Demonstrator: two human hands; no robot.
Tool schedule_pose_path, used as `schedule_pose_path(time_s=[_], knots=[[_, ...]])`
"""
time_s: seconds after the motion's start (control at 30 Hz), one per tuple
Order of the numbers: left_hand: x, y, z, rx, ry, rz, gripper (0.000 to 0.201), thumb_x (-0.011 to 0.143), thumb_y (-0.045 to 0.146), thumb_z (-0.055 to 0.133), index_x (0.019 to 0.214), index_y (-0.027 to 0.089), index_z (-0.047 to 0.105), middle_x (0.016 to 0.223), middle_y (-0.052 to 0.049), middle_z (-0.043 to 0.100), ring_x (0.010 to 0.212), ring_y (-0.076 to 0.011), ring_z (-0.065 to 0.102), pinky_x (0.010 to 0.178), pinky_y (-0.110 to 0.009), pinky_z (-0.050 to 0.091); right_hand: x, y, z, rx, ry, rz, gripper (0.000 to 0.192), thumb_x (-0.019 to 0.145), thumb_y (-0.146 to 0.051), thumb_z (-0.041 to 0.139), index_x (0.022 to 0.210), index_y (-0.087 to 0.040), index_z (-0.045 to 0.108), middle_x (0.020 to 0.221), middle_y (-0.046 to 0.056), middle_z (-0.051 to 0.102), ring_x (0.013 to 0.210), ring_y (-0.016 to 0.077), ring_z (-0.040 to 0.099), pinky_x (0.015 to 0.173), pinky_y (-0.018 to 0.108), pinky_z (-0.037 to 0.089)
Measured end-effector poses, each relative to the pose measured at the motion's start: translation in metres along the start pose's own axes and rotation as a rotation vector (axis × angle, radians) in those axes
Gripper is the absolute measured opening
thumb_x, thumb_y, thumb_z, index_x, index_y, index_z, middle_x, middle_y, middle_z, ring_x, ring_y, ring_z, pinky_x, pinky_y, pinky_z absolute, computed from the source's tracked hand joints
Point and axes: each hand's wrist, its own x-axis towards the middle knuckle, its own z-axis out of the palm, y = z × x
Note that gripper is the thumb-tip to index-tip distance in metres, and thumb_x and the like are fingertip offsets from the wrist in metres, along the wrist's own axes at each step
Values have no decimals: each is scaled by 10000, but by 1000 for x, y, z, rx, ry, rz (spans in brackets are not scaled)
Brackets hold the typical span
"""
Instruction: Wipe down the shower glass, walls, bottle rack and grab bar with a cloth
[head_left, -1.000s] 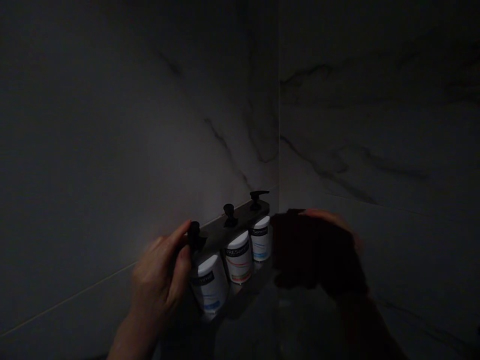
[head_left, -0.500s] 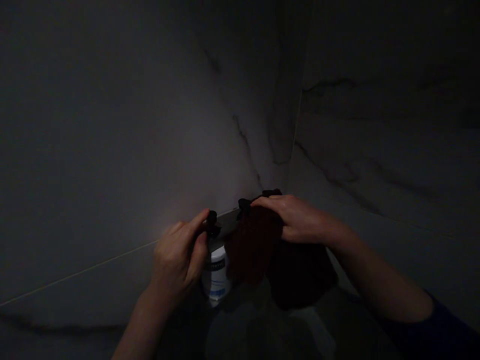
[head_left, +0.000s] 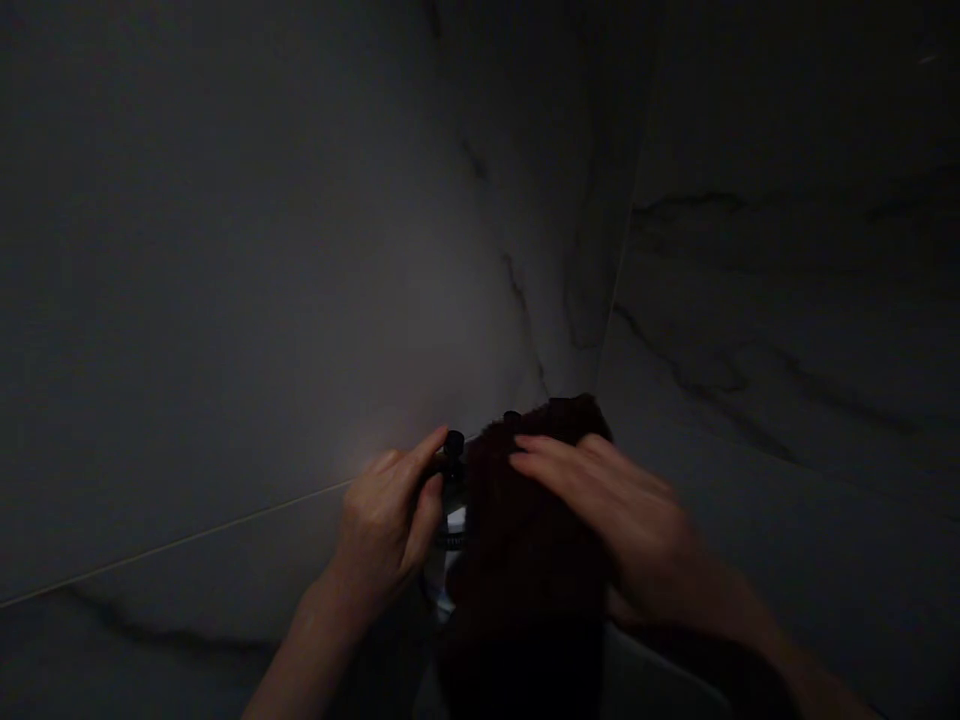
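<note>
Right hand (head_left: 622, 520) flat on dark cloth (head_left: 525, 560)

The bottle (head_left: 448, 535) is placed in the wall (head_left: 225, 300) corner, left of the cloth (head_left: 525, 560), which is draped beside it.

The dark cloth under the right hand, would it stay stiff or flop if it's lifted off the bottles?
Probably floppy: the cloth drapes over the bottle rack and hangs in folds below the right hand. Likely light, since flat fingers alone press it. Its fuzzy edge suggests it won't slip easily.
</note>
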Motion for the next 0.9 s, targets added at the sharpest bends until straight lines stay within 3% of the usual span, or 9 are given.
schedule_pose_path(time_s=[0.1, 0.2, 0.37, 0.43, 0.5, 0.6, 0.7, 0.8, 0.9], knots=[[-2, -1, 1, 16, 22, 18, 277, 944, 146, 409, 1187, 81, 526, 850, -66, 670, 727, -120, 609, 651, -230, 494, 35, -9, 8, -8, -219, 74, 575, 645, -30, 468, 1209, -100, 553, 1204, 149, 614, 1013, 247, 582, 788, 374, 538], [-1, -1, -1, -3, 6, 2, 284, 937, 135, 401, 1193, 95, 519, 854, -70, 671, 719, -126, 607, 636, -240, 499, 45, -5, 1, 126, -353, 77, 509, 636, -25, 482, 1122, -134, 590, 1078, 104, 653, 936, 225, 589, 775, 356, 519], [-1, 0, -7, -43, -17, -45, 327, 917, 117, 405, 1228, 92, 503, 879, -72, 692, 740, -130, 627, 632, -239, 506, 4, 5, -24, 634, -463, 15, 260, 794, -133, 521, 1013, -228, 624, 1013, 23, 680, 945, 147, 626, 835, 259, 505], [-2, -1, -9, -88, -22, -64, 351, 917, 108, 401, 1260, 103, 475, 905, -71, 706, 775, -123, 646, 669, -234, 518, -19, 6, -27, 707, -468, 22, 234, 839, -180, 508, 1028, -244, 630, 1044, 28, 688, 966, 149, 643, 844, 251, 520], [-3, -2, -11, -148, -21, -116, 373, 921, 102, 398, 1292, 109, 442, 912, -67, 714, 815, -113, 657, 707, -224, 523, -40, 8, -25, 639, -341, 36, 283, 842, -217, 530, 1109, -255, 616, 1106, 44, 684, 1015, 170, 649, 867, 260, 531], [-2, -1, -14, -187, -50, -168, 381, 933, 132, 412, 1312, 102, 427, 899, -60, 709, 820, -111, 652, 701, -219, 513, -61, 15, -15, 427, 8, 104, 378, 823, -247, 562, 1200, -258, 573, 1131, 54, 682, 1029, 186, 656, 865, 260, 544], [4, 0, -15, -111, -112, -100, 331, 948, 190, 416, 1249, 87, 507, 850, -54, 676, 742, -120, 614, 643, -230, 483, -64, 20, -2, 253, 270, 199, 392, 839, -213, 510, 1228, -236, 556, 1163, 74, 659, 1064, 187, 638, 886, 284, 540], [12, -1, -16, -20, -150, -6, 312, 958, 226, 410, 1180, 81, 574, 781, -43, 642, 691, -133, 583, 599, -245, 462, -51, 16, 14, 164, 344, 207, 436, 840, -160, 461, 1269, -202, 523, 1232, 109, 609, 1149, 207, 583, 941, 361, 516], [18, -2, -16, 33, -148, 40, 319, 966, 273, 405, 1138, 93, 605, 727, -28, 631, 649, -132, 580, 566, -241, 458, -33, 8, 31, 150, 295, 149, 497, 821, -103, 433, 1309, -185, 487, 1273, 126, 581, 1191, 225, 547, 985, 445, 482]])
